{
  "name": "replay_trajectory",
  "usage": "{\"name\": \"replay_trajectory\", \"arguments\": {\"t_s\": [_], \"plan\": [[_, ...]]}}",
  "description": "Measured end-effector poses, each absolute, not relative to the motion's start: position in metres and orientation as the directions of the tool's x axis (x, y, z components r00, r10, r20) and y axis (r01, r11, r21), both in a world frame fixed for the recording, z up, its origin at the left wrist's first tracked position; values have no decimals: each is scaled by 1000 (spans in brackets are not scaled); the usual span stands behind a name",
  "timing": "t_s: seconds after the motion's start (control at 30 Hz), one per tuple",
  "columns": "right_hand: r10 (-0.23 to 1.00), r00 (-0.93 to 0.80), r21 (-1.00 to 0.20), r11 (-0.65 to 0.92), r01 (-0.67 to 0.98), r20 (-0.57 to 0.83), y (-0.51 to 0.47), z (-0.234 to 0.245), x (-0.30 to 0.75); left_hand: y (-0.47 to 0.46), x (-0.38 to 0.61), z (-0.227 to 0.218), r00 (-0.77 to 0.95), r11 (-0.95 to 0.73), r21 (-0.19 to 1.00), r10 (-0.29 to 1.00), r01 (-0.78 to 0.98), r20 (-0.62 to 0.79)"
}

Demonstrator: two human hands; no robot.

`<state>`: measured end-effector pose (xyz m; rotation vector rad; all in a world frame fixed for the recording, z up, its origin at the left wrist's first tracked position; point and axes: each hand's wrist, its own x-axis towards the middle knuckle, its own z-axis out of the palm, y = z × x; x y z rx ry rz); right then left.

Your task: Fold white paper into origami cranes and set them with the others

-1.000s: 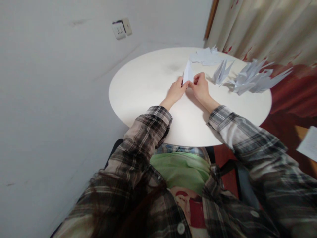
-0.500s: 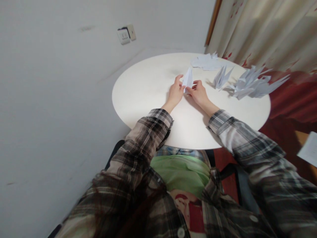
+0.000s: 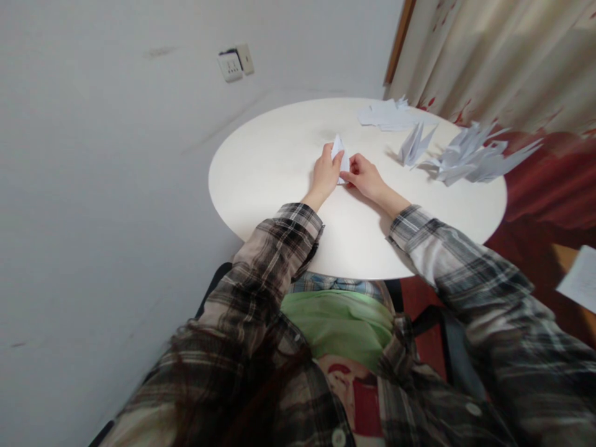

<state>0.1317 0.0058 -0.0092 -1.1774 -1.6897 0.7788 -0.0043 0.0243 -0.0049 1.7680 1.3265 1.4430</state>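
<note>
A small piece of folded white paper [image 3: 337,146], narrow and pointed at its far end, is held up over the round white table [image 3: 261,180]. My left hand [image 3: 325,171] is closed on its left side, thumb across the front face. At the paper's lower right edge, the thumb and fingers of my right hand [image 3: 365,176] pinch it near the bottom. Parts of the paper are hidden behind my fingers. To the right stands a folded paper crane [image 3: 414,146], apart from both hands.
Several more paper cranes [image 3: 475,158] cluster at the table's right side. Flat white paper sheets [image 3: 386,116] lie at the far edge. A wall with a socket [image 3: 230,66] is on the left, a curtain [image 3: 493,62] on the right. A printed sheet [image 3: 582,279] lies at far right.
The folded paper has shifted slightly left and tilted. My left thumb has moved up onto its front face, and my right hand has slid a little left and down along its lower edge.
</note>
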Motion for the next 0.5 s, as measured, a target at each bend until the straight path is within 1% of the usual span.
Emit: {"name": "replay_trajectory", "arguments": {"t_s": [0.1, 0.23, 0.37, 0.5], "plan": [[933, -183, -874, 355, 333, 310, 1, -8, 128, 23, -6, -3, -77, -395, 847, 891, 355, 448], [930, -194, -889, 359, 285, 313, -3, -7, 125, 19, -6, 1, -129, -412, 844, 870, 343, 477], [926, -151, -879, 377, 291, 347, -2, -6, 125, 15, -4, 5, -179, -373, 849, 869, 374, 461], [912, -46, -842, 396, 367, 408, 2, -4, 127, 21, -2, 0, -106, -394, 862, 889, 319, 446]]}}
